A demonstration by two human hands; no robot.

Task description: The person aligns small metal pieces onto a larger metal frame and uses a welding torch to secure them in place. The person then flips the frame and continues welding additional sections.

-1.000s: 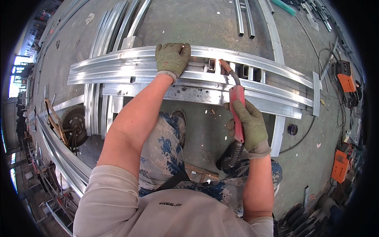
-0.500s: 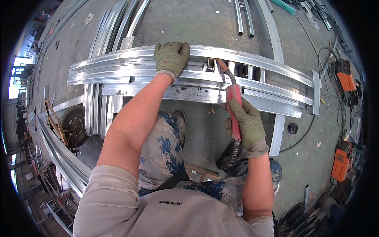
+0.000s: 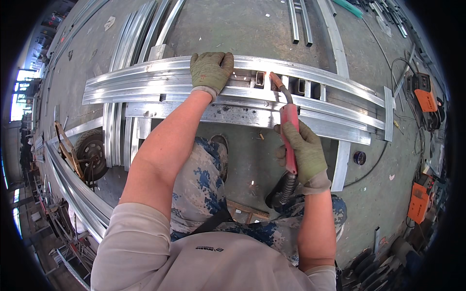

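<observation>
A welding torch (image 3: 290, 123) and metal profiles (image 3: 233, 115) show a workshop.

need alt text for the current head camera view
A gloved right hand holds a red-handled torch, its tip at silvery metal bars, while the gloved left hand rests on the bars. Orange machines stand at right.

One wide fisheye view looks steeply down from head height, upright and unmirrored, near enough that the beige short-sleeved fabric shirt (image 3: 213, 264) crowds its lower edge, facing forward over long silvery metal profiles (image 3: 150, 90) toward grey-green floor (image 3: 228, 29)
</observation>
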